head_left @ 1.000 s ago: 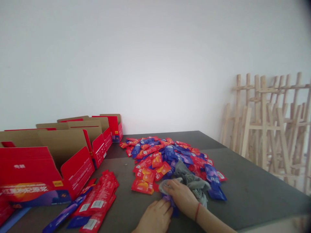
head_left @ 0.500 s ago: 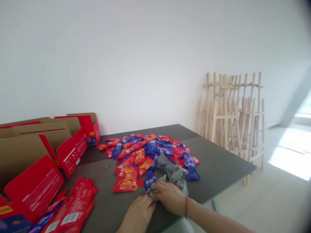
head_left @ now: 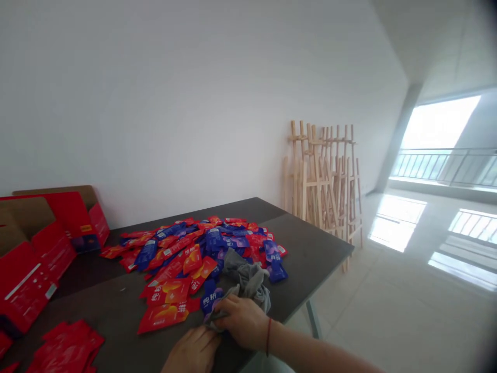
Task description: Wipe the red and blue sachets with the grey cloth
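A crumpled grey cloth (head_left: 252, 280) lies on the near right part of the dark table, against a heap of sachets. My right hand (head_left: 246, 322), with a red cord at the wrist, is closed on the cloth's near end. Beside it, my left hand (head_left: 194, 349) pinches the cloth's near edge with curled fingers; its fingertips are partly hidden. Just beyond the hands lies a blue sachet (head_left: 209, 298), partly covered by the cloth. Red-orange sachets (head_left: 165, 314) lie to the left of it, at the front of the mixed red and blue heap (head_left: 174, 259).
Open red cardboard boxes (head_left: 54, 248) line the table's left side. A stack of red sachets (head_left: 68, 347) lies at the near left. The table (head_left: 310, 248) ends at the right, above a tiled floor. Wooden easels (head_left: 318, 181) lean against the white wall.
My view has turned to the right, so the table and boxes sit further left and a window shows. Both hands stay at the cloth, with little change in their grip.
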`<state>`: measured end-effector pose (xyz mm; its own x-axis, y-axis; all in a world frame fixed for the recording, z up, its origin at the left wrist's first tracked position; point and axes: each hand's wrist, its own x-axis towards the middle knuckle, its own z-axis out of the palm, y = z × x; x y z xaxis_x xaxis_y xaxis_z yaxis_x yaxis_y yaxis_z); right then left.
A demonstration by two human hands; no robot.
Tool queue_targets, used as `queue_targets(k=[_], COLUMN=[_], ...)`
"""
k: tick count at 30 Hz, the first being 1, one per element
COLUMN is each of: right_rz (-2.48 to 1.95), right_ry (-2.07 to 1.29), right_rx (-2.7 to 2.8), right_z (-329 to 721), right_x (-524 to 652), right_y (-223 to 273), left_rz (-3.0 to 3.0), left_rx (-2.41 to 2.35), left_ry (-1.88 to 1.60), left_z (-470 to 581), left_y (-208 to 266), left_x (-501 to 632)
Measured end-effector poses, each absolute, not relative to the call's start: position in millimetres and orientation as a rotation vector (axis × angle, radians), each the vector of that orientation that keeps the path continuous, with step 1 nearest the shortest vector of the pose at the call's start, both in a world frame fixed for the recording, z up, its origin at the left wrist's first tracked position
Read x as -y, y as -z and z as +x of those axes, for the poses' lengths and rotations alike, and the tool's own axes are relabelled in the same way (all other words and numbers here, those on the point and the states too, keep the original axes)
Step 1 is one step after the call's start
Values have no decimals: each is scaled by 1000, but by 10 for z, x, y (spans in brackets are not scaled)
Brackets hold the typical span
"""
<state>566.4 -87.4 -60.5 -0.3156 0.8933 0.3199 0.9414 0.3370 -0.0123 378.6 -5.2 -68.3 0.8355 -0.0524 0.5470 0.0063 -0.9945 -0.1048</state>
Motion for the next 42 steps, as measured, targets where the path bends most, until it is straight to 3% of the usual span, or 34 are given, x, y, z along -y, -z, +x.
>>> queue_targets(k=[10,28,42], right_rz=[-1833,-1733,-1971], right_ry=[110,153,167], right_rx=[2199,2295,2137], right_z=[5642,5579,5632], right_x=[568,842,578], right_y=[520,544,507], left_rz=[-3093,-3165,-3154], left_rx=[158,216,217], left_ry=[641,660,710], left_z=[3733,3683,3665], left_y=[537,581,560], left_x=[155,155,177])
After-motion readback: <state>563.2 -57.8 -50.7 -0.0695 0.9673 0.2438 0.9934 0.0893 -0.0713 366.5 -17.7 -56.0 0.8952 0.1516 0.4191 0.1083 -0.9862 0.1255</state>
